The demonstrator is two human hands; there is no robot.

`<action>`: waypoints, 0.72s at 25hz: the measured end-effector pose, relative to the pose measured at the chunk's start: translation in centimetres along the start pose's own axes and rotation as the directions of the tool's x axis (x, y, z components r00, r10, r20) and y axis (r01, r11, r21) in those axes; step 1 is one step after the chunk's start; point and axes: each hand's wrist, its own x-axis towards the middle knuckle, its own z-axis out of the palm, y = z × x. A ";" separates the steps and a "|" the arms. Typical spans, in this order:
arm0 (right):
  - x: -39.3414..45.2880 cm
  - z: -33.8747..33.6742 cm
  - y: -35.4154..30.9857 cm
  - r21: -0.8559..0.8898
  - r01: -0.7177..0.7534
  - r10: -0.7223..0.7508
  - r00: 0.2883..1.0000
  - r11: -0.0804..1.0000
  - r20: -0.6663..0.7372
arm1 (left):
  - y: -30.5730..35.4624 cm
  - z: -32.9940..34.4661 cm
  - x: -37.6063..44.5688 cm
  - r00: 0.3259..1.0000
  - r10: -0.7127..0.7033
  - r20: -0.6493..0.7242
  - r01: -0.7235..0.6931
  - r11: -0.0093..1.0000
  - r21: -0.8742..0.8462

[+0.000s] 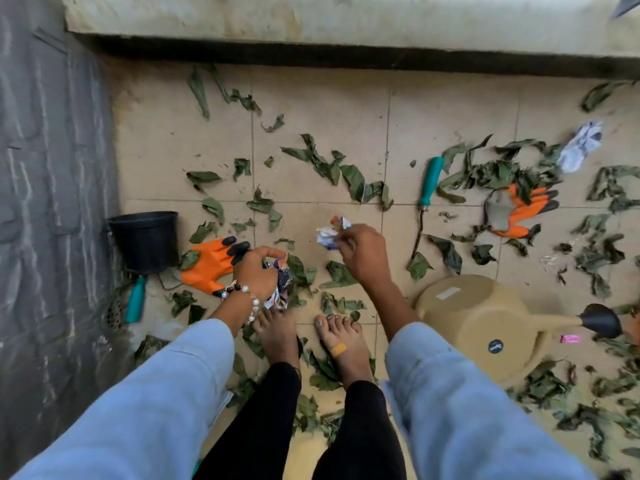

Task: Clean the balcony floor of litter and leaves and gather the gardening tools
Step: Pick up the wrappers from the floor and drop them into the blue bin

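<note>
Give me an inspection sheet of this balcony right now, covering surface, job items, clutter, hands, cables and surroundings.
Surface: beige tiled floor, strewn with leaves.
Job's things: two orange gloves; two teal-handled tools; tan watering can on its side.
Clutter: crumpled paper, pink wrapper, black pot.
Hands: left hand grips crumpled litter; right hand pinches a paper ball.
Cables: nothing seen.
Surroundings: concrete ledge, dark wall, floor drain.
</note>
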 end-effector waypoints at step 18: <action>-25.5 -30.6 -21.7 0.924 -0.050 0.528 0.832 0.380 -0.172 | 22.2 -10.1 -31.2 0.939 -0.079 0.334 0.231 0.864 -0.447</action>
